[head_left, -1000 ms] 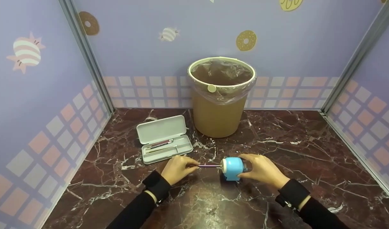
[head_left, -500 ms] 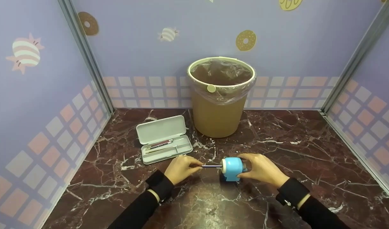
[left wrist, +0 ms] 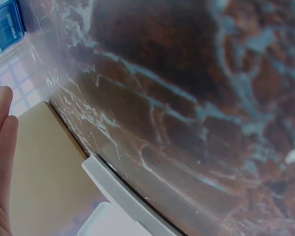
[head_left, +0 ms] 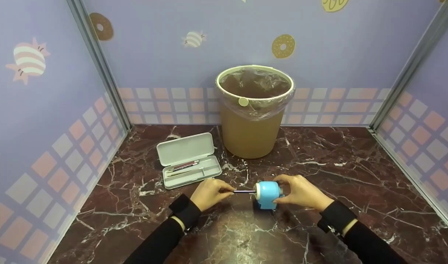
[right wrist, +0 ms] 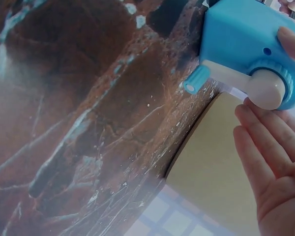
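Note:
A blue hand-crank pencil sharpener (head_left: pixel 268 191) with a cream front ring stands on the marble-patterned table. My left hand (head_left: pixel 210 194) pinches a thin dark pencil (head_left: pixel 245 191), held level with its far end at the sharpener's front. My right hand (head_left: pixel 305 193) holds the sharpener from the right. In the right wrist view the thumb lies on the blue body (right wrist: pixel 241 34), and the fingers (right wrist: pixel 265 132) reach beside the white crank (right wrist: pixel 231 76) with its blue knob. Only part of the left hand (left wrist: pixel 0 162) shows in the left wrist view; the pencil is out of sight there.
Behind the left hand lies an opened pale pencil case (head_left: pixel 193 179) with several pencils (head_left: pixel 183 166) in its tray. A tan trash bin (head_left: pixel 250 135) with a clear liner stands at the back. Patterned panels (head_left: pixel 172 55) enclose the table on three sides.
My left hand has shifted slightly right with the pencil, so less of it shows before the sharpener. The pencil's visible side went from purple to dark with a bright streak. My right hand stays put.

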The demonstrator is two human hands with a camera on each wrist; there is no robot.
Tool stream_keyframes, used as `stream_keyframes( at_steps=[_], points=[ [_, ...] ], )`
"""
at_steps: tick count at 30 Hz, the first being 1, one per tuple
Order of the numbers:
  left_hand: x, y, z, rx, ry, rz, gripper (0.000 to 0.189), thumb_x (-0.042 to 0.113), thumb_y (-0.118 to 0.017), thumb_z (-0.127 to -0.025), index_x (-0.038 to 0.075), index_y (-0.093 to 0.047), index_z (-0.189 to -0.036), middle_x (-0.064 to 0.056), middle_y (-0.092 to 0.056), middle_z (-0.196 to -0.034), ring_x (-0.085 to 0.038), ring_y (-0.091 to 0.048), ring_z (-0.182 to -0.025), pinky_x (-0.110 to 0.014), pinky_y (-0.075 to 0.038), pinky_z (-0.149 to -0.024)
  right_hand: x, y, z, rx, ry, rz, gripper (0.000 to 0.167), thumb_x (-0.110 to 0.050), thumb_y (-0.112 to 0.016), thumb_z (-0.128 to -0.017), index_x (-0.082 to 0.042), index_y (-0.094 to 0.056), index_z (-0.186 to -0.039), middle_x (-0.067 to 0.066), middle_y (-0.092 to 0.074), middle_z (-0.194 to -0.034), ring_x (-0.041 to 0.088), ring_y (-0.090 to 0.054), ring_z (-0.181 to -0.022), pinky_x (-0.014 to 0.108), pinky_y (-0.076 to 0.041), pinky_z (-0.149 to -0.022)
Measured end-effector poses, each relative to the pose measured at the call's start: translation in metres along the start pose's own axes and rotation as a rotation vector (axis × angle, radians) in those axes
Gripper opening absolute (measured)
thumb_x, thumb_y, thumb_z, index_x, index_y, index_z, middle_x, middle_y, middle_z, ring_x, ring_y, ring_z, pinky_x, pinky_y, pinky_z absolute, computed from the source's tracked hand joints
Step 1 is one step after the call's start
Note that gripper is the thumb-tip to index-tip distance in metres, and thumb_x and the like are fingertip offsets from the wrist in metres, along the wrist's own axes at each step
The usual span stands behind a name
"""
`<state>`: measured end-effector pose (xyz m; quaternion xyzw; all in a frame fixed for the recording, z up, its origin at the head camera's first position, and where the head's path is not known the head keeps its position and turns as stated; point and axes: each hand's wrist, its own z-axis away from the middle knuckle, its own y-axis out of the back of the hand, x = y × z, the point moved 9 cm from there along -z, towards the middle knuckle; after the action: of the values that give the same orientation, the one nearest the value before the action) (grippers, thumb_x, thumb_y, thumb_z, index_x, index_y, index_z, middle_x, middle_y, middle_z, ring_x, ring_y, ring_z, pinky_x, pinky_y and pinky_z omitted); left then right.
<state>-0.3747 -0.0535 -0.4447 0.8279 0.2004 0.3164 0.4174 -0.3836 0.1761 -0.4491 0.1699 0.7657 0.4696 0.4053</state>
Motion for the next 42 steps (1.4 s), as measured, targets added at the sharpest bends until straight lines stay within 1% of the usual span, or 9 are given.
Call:
stream_keyframes(
  at_steps=[3,6,10,15,17,22,24,29,42],
  points=[
    [-0.0004,-0.0009,-0.0022,-0.014,-0.007,0.023,0.012,0.015,-0.078,-0.089,0.010,-0.083,-0.098,-0.004,-0.082,-0.093,-0.017,-0.078,-0.082,-0.032,-0.061,-0.078,0.0007,-0.0002,-0.0013,-0.013,0.002,-0.006,0.058,-0.035,-0.090,-0.077,-0.007,-0.068,-0.123,0.011,-0.077,-0.114,0.026,-0.076,-0.101,0.039,-0.062,-0.084],
    [-0.0016,-0.0013,-0.0030,-0.028,0.002,0.044,0.012,0.016,-0.077,-0.089,0.009,-0.082,-0.098,-0.004,-0.082,-0.094,-0.018,-0.078,-0.084,-0.032,-0.061,-0.080,0.0007,-0.0011,-0.0024,-0.026,0.008,-0.007,0.061,-0.034,-0.089,-0.077,-0.004,-0.068,-0.126,0.013,-0.077,-0.117,0.026,-0.076,-0.101,0.040,-0.062,-0.084],
    [-0.0014,-0.0013,-0.0025,-0.026,0.001,0.052,0.012,0.015,-0.077,-0.089,0.008,-0.082,-0.097,-0.005,-0.082,-0.093,-0.018,-0.078,-0.083,-0.032,-0.061,-0.080,-0.0008,-0.0007,-0.0036,-0.028,0.014,0.000,0.062,-0.035,-0.089,-0.078,-0.005,-0.069,-0.129,0.013,-0.077,-0.119,0.026,-0.076,-0.103,0.041,-0.062,-0.085],
    [-0.0016,-0.0014,-0.0033,-0.032,0.010,0.060,0.013,0.016,-0.077,-0.089,0.007,-0.082,-0.097,-0.005,-0.082,-0.093,-0.018,-0.078,-0.082,-0.033,-0.061,-0.078,-0.0025,-0.0003,-0.0044,-0.014,0.030,0.026,0.061,-0.038,-0.088,-0.078,-0.006,-0.070,-0.127,0.012,-0.077,-0.118,0.028,-0.076,-0.104,0.044,-0.061,-0.086],
    [-0.0017,-0.0015,-0.0044,-0.040,0.014,0.067,0.014,0.017,-0.077,-0.089,0.007,-0.082,-0.098,-0.005,-0.082,-0.093,-0.018,-0.079,-0.083,-0.033,-0.061,-0.078,-0.0026,-0.0001,-0.0045,-0.005,0.036,0.036,0.060,-0.038,-0.088,-0.078,-0.006,-0.071,-0.125,0.011,-0.078,-0.116,0.026,-0.076,-0.102,0.042,-0.062,-0.085],
    [0.0009,-0.0012,-0.0064,-0.041,-0.004,0.066,0.012,0.015,-0.078,-0.088,0.007,-0.083,-0.097,-0.005,-0.082,-0.092,-0.018,-0.079,-0.082,-0.032,-0.061,-0.078,-0.0040,-0.0002,-0.0044,-0.002,0.045,0.042,0.057,-0.036,-0.089,-0.078,-0.006,-0.071,-0.124,0.010,-0.078,-0.113,0.023,-0.077,-0.098,0.039,-0.062,-0.083],
    [0.0022,-0.0011,-0.0068,-0.037,-0.015,0.054,0.012,0.014,-0.078,-0.088,0.007,-0.083,-0.096,-0.005,-0.082,-0.092,-0.018,-0.079,-0.082,-0.032,-0.061,-0.078,-0.0047,-0.0001,-0.0043,-0.007,0.045,0.043,0.057,-0.036,-0.089,-0.078,-0.006,-0.071,-0.124,0.010,-0.078,-0.113,0.023,-0.077,-0.098,0.038,-0.062,-0.082],
    [0.0021,-0.0019,-0.0080,-0.038,-0.010,0.049,0.011,0.013,-0.078,-0.088,0.008,-0.083,-0.097,-0.005,-0.082,-0.092,-0.019,-0.079,-0.083,-0.032,-0.061,-0.079,-0.0046,-0.0002,-0.0045,-0.010,0.039,0.050,0.058,-0.036,-0.089,-0.077,-0.006,-0.071,-0.124,0.011,-0.078,-0.114,0.024,-0.077,-0.098,0.038,-0.062,-0.082],
    [-0.0001,-0.0040,-0.0091,-0.034,-0.009,0.092,0.012,0.012,-0.078,-0.088,0.006,-0.082,-0.097,-0.006,-0.082,-0.092,-0.019,-0.079,-0.083,-0.031,-0.061,-0.079,-0.0057,0.0000,-0.0046,-0.009,0.030,0.074,0.059,-0.036,-0.089,-0.077,-0.006,-0.071,-0.124,0.010,-0.079,-0.114,0.024,-0.077,-0.099,0.040,-0.062,-0.084]
  ],
)
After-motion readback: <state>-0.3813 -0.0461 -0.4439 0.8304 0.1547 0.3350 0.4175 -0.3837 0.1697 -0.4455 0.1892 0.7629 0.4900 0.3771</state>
